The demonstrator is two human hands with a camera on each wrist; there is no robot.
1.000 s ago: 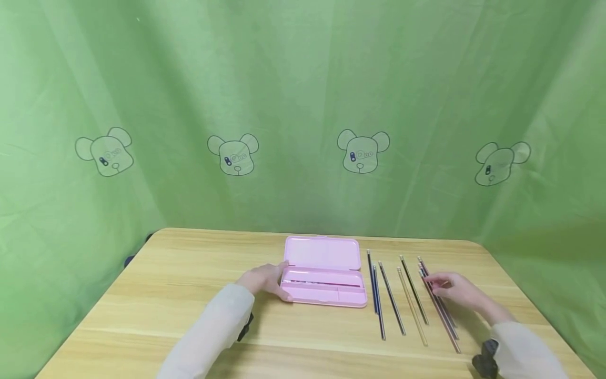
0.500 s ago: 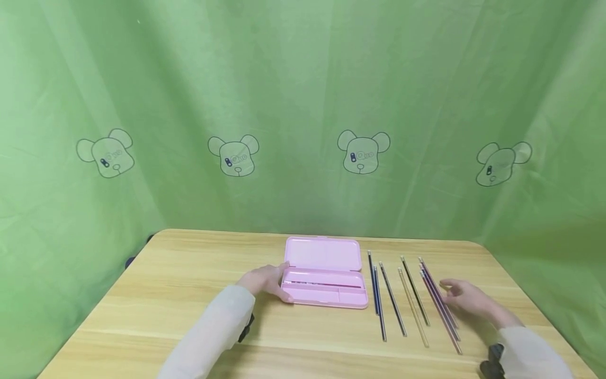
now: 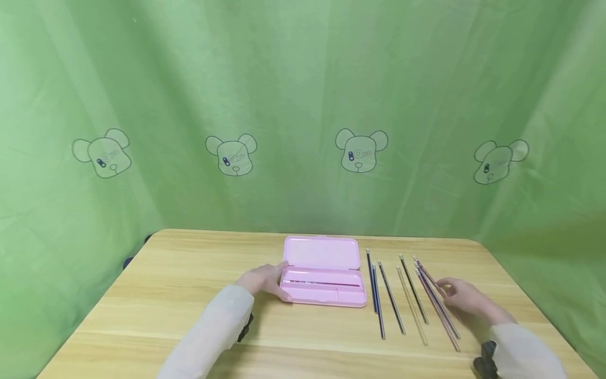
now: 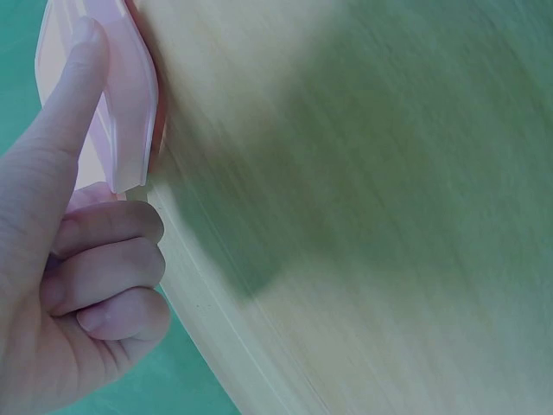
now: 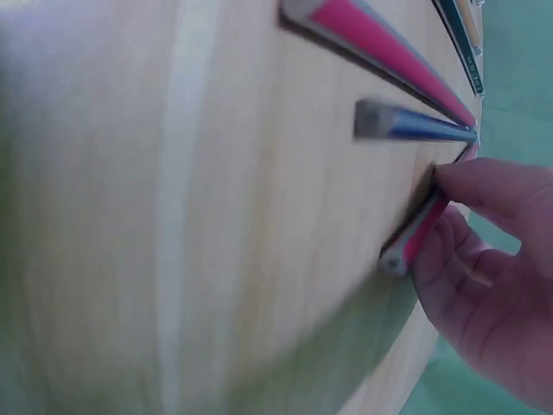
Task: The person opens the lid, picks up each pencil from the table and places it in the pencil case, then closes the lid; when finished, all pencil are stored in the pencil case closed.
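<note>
Right hand (image 3: 466, 299) is pinching a pink pencil (image 5: 422, 233), lower right of the head frame, grip clamped; left hand (image 3: 265, 279) is gripping the open pink case (image 3: 322, 253) (another pencil (image 3: 326, 284) is lying inside), lower centre.

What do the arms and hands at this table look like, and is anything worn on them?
They're a person's: the left hand and right hand wear no gloves. The left sleeve and right sleeve are plain off-white. A chunky black gadget shows by the right cuff.
</note>
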